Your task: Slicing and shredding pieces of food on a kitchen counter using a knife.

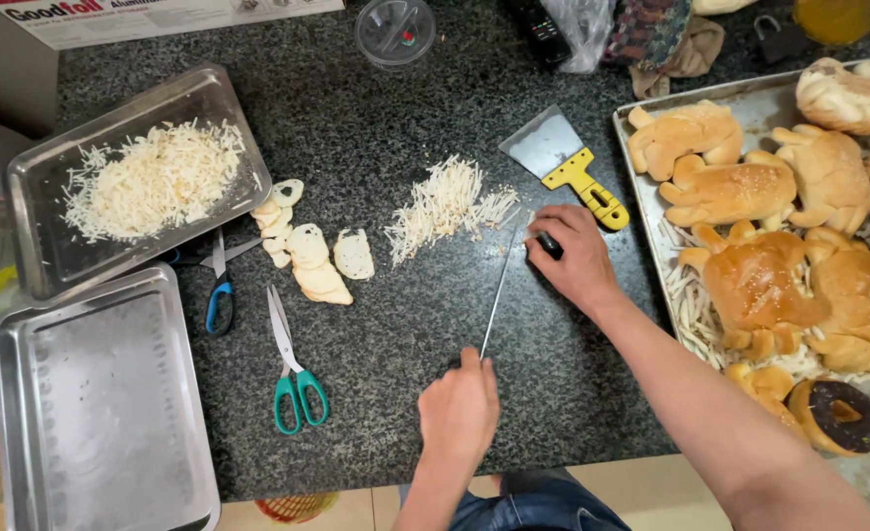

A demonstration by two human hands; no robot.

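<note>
**Knife held at both ends over dark counter**

Knife point(500, 295) lying nearly flat on the speckled counter point(376, 128), blade long, thin and narrow, running from the right hand point(574, 258) down to the left hand point(460, 405). Right hand clenched around the dark handle; left hand curled over the tip end, fingers pressing on the blade's back. Probably light and stiff, a little springy along its length, slick on the steel and sharp underneath; safest hold at the handle, with only the dull spine touched near the tip. Pile of pale shreds point(445, 205) just beyond the blade, soft and loose, easily scattered. Yellow-handled scraper point(565, 157) close by; sliced pieces point(309, 258), two scissors and trays further left.
</note>
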